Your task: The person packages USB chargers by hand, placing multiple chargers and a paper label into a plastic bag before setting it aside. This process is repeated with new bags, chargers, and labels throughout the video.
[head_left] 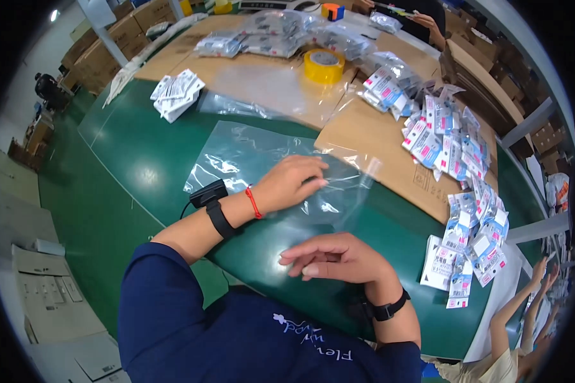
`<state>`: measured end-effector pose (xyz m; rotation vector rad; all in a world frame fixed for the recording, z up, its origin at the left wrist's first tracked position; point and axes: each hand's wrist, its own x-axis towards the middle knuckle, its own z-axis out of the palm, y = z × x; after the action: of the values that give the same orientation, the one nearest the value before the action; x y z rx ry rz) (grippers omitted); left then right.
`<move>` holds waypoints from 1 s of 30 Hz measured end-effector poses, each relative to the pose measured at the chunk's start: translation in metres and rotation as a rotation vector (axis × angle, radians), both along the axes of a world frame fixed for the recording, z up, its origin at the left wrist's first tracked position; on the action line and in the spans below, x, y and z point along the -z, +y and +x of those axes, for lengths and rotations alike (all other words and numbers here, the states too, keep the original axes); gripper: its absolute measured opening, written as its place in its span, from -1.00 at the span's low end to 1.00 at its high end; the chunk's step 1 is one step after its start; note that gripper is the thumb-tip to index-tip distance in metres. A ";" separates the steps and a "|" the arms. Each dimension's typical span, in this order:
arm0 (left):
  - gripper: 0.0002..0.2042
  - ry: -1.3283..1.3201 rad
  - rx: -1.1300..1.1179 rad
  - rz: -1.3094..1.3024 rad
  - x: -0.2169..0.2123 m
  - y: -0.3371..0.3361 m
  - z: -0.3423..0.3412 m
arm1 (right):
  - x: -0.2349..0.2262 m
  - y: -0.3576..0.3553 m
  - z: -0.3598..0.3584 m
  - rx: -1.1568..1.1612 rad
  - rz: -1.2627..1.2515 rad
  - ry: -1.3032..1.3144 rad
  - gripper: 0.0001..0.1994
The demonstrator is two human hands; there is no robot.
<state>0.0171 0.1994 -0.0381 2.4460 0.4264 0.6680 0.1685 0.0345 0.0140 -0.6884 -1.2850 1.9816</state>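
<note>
A clear plastic bag (262, 159) is being pressed flat on the green table (140, 153) by the left hand (291, 182), fingers resting on it with nothing gripped. The right hand (335, 258) is being held loosely open just beside the bag's near edge, empty. Small packets (453, 153) are lying heaped to the right, a yellow tape roll (324, 65) beyond.

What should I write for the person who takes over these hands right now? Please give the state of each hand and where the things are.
Left hand: fingers resting on the clear plastic bag, flat on the green table.
Right hand: holds nothing, hovering near the bag's near edge.
Small packets: heaped to the right, on cardboard and table.
Yellow tape roll: farther back.
Done: bag laid out.
Left: bag seems empty.
</note>
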 end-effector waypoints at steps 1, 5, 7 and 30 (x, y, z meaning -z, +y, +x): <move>-0.77 0.009 -0.011 -0.016 0.001 -0.009 -0.007 | -0.011 -0.004 -0.004 0.113 0.183 -0.159 -0.63; -0.66 0.160 0.128 0.144 0.002 -0.034 -0.026 | -0.003 -0.014 0.002 0.452 0.633 -0.834 -0.52; -0.54 0.265 -0.209 0.361 0.002 -0.038 -0.049 | 0.015 -0.029 0.014 0.551 0.692 -1.200 -0.48; -0.42 0.300 -0.024 0.267 -0.019 -0.027 -0.020 | 0.024 -0.110 0.158 1.310 0.267 -1.839 -0.36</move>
<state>-0.0026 0.1722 -0.0196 2.8129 0.5110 0.3862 0.3263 -0.0751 -0.0102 -2.4817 -1.1027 -0.2833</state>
